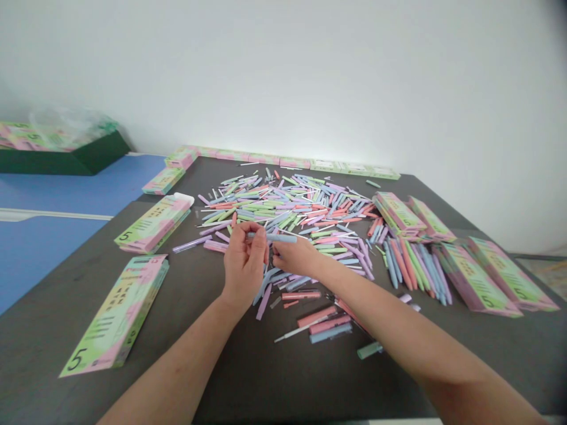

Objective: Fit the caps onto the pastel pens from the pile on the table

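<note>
My left hand (245, 260) is closed round a light blue pen part (282, 238), held level between thumb and fingers, its end pointing right. Just beyond it, my right hand (293, 255) reaches into the near side of a wide pile of pastel pen parts (283, 206) in purple, green, blue and coral. Its fingers are curled inward, and whatever they grip is hidden behind the blue pen part and the hand itself. Below the hands lie loose coral pen parts (325, 323), a thin white refill (299, 332) and a blue piece (331, 333).
Printed cartons lie at the left, one nearest me (117, 313) and one with a raised flap (155, 221). More cartons (481, 277) stand right, beside a row of sorted pens (419, 265). Boxes line the back edge (295, 163). A dark green bin (66, 159) sits far left.
</note>
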Available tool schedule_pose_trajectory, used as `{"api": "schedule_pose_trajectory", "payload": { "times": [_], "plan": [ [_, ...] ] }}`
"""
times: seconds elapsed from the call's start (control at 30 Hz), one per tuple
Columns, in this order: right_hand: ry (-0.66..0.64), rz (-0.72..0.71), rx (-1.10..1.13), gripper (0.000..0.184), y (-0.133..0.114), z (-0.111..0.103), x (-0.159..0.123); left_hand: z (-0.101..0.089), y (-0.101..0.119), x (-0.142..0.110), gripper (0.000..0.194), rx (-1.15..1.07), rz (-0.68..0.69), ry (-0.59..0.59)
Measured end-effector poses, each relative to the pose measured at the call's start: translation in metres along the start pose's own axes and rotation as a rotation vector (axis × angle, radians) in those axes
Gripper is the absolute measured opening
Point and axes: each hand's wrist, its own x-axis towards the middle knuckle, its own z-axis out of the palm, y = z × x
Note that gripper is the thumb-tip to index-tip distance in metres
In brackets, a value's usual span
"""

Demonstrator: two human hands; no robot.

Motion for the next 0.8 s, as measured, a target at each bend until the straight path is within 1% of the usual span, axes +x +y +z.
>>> {"api": "schedule_pose_trajectory", "payload": {
  "times": [0.1, 0.2, 0.3, 0.43, 0.53, 0.57, 0.6, 0.63, 0.67, 0.73, 0.8],
  "plan": [
    [0.010, -0.014, 0.028, 0.029, 0.000, 0.002, 0.002, 0.000, -0.002, -0.003, 0.017, 0.027, 0.046, -0.106],
    [0.034, -0.028, 0.075, 0.030, 0.000, 0.006, 0.006, 0.000, -0.007, -0.004, 0.021, 0.063, 0.076, -0.118],
    [0.071, -0.020, 0.145, 0.026, 0.002, 0.009, 0.009, -0.001, -0.010, -0.004, 0.023, 0.082, 0.091, -0.132],
    [0.156, 0.083, 0.286, 0.018, 0.012, 0.003, 0.008, 0.000, -0.005, -0.006, 0.022, 0.063, 0.070, -0.159],
    [0.233, 0.174, 0.432, 0.021, 0.022, -0.009, -0.001, -0.001, -0.003, -0.006, 0.021, 0.045, 0.054, -0.163],
    [0.260, 0.216, 0.536, 0.023, 0.024, -0.014, -0.007, -0.001, -0.003, -0.007, 0.021, 0.041, 0.051, -0.157],
    [0.295, 0.308, 0.784, 0.023, 0.024, -0.018, -0.013, -0.002, -0.003, -0.006, 0.021, 0.039, 0.049, -0.149],
    [0.308, 0.371, 1.050, 0.022, 0.023, -0.022, -0.021, -0.002, -0.004, -0.006, 0.021, 0.038, 0.044, -0.144],
    [0.296, 0.385, 1.292, 0.021, 0.021, -0.026, -0.029, -0.002, -0.004, -0.006, 0.021, 0.032, 0.039, -0.146],
    [0.281, 0.324, 1.634, 0.020, 0.012, -0.032, -0.048, -0.002, -0.004, -0.006, 0.022, 0.009, 0.018, -0.173],
    [0.274, 0.270, 1.814, 0.020, 0.003, -0.035, -0.065, 0.000, -0.002, -0.007, 0.022, -0.038, -0.021, -0.239]
  ]
}}
